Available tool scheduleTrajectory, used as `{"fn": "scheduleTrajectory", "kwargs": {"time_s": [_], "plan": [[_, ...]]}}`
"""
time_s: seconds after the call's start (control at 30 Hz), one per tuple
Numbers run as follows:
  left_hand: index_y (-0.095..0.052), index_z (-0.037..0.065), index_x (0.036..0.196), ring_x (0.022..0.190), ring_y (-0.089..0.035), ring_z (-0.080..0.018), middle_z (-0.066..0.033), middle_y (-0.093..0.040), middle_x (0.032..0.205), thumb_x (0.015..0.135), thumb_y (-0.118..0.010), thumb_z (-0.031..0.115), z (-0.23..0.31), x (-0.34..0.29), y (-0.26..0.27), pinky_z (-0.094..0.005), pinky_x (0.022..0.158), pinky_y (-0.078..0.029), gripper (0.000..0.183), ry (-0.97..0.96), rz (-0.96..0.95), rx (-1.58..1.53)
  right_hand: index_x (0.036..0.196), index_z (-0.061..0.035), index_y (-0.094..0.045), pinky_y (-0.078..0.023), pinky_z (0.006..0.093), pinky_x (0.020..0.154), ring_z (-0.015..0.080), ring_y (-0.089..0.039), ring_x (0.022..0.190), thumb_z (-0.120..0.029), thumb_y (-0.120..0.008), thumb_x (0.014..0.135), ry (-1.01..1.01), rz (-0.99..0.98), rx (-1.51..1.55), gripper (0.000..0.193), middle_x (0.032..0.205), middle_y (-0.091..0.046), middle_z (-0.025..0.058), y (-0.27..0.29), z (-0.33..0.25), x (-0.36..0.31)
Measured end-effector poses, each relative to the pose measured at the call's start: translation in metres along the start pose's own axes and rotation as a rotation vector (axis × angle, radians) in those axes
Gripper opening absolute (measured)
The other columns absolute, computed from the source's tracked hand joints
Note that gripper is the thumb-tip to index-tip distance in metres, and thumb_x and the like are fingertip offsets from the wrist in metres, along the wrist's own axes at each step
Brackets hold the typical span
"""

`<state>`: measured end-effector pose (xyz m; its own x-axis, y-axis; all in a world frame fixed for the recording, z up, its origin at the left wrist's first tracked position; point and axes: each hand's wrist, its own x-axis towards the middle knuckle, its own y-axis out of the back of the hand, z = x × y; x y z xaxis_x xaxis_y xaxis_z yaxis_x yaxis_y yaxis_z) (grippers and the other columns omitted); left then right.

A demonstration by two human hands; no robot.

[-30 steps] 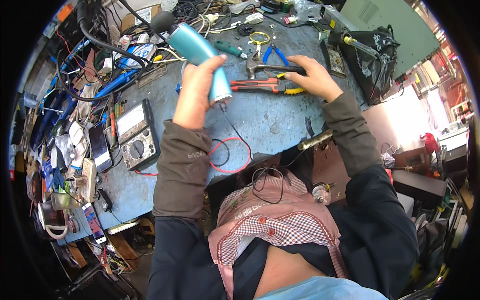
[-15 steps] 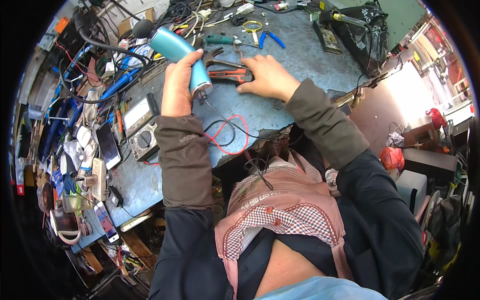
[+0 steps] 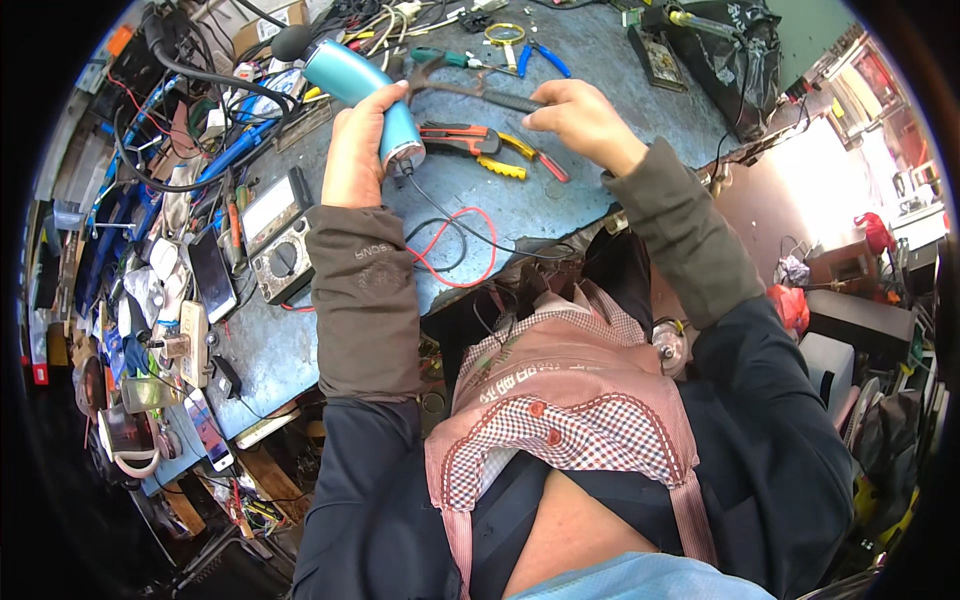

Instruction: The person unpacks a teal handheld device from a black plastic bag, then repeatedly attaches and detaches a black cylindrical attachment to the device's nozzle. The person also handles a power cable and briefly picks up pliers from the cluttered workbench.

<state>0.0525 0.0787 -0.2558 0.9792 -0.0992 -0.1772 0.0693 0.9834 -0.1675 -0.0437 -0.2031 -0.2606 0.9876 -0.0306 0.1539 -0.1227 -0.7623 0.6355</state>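
Observation:
My left hand (image 3: 355, 145) is wrapped round a curved teal handheld massager (image 3: 350, 75), which has a black ball head (image 3: 291, 43) and a cord leaving its lower end. In my right hand (image 3: 585, 122) is the handle end of a claw hammer (image 3: 470, 91); its metal head lies to the left, close beside the massager. Below the hammer, a red-and-black utility knife (image 3: 455, 138) rests on the bench, next to yellow-handled pliers (image 3: 503, 166).
Beyond the hammer lie a green-handled screwdriver (image 3: 438, 56) and blue pliers (image 3: 543, 60). A multimeter (image 3: 284, 262) stands left of my left forearm, with phones (image 3: 208, 430) and tangled cables further left. A black bag (image 3: 735, 70) sits at the far right of the blue bench (image 3: 640, 130).
My right hand has moved right and away from me with the hammer, its handle now swung clear of the knife. The yellow-handled pliers have come into sight. My left hand still holds the massager.

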Motion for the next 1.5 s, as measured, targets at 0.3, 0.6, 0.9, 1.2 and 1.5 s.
{"fn": "scheduleTrajectory", "kwargs": {"time_s": [0.3, 0.6, 0.9, 1.2, 1.5], "plan": [[-0.063, -0.002, 0.109, 0.065, -0.074, -0.0237, -0.0147, -0.073, 0.088, 0.09, -0.087, 0.032, -0.009, 0.019, 0.004, -0.0323, 0.055, -0.063, 0.046, 0.086, -0.087, -0.059, 0.091, -0.0037, -0.061, -0.038, 0.0267, 0.065, 0.0064, -0.046, 0.072, -0.013, -0.083, 0.089, 0.015, 0.374, 0.253, 0.024, 0.079, -0.054, -0.0041, 0.034, 0.044, -0.191], [-0.059, 0.002, 0.119, 0.071, -0.074, -0.0256, -0.0174, -0.072, 0.092, 0.089, -0.088, 0.032, -0.01, 0.016, -0.003, -0.034, 0.057, -0.063, 0.051, 0.13, -0.046, -0.006, 0.081, -0.0022, -0.06, -0.042, 0.0313, 0.059, 0.0103, -0.049, 0.064, -0.007, -0.079, 0.08, -0.394, 0.289, 0.177, 0.02, 0.068, -0.055, 0.0032, -0.011, 0.159, -0.399], [-0.061, 0.003, 0.114, 0.07, -0.074, -0.0245, -0.0145, -0.072, 0.089, 0.09, -0.087, 0.031, -0.009, 0.016, 0.0, -0.0332, 0.055, -0.063, 0.045, 0.18, -0.018, -0.026, 0.097, -0.0001, -0.068, -0.053, 0.0356, 0.071, 0.0179, -0.063, 0.072, -0.011, -0.079, 0.084, -0.402, 0.277, 0.234, 0.021, 0.077, -0.067, 0.0122, -0.083, 0.215, -0.3], [-0.063, 0.001, 0.113, 0.067, -0.073, -0.0201, -0.0129, -0.073, 0.087, 0.092, -0.085, 0.033, 0.005, -0.001, -0.009, -0.0294, 0.055, -0.061, 0.044, 0.112, -0.002, -0.042, 0.123, -0.0023, -0.071, -0.054, 0.0474, 0.1, 0.0303, -0.071, 0.112, -0.005, -0.068, 0.095, 0.034, 0.576, -0.106, 0.028, 0.119, -0.075, 0.0134, -0.191, 0.272, -0.107], [-0.065, 0.001, 0.11, 0.066, -0.074, -0.021, -0.0126, -0.074, 0.088, 0.092, -0.085, 0.034, 0.013, -0.002, 0.015, -0.0311, 0.054, -0.06, 0.043, 0.028, 0.082, -0.059, 0.124, -0.0027, -0.071, -0.053, 0.0508, 0.101, 0.0346, -0.069, 0.114, -0.007, -0.068, 0.095, 0.0, 0.055, -0.566, 0.029, 0.122, -0.073, 0.0161, -0.177, 0.267, -0.087]]}}
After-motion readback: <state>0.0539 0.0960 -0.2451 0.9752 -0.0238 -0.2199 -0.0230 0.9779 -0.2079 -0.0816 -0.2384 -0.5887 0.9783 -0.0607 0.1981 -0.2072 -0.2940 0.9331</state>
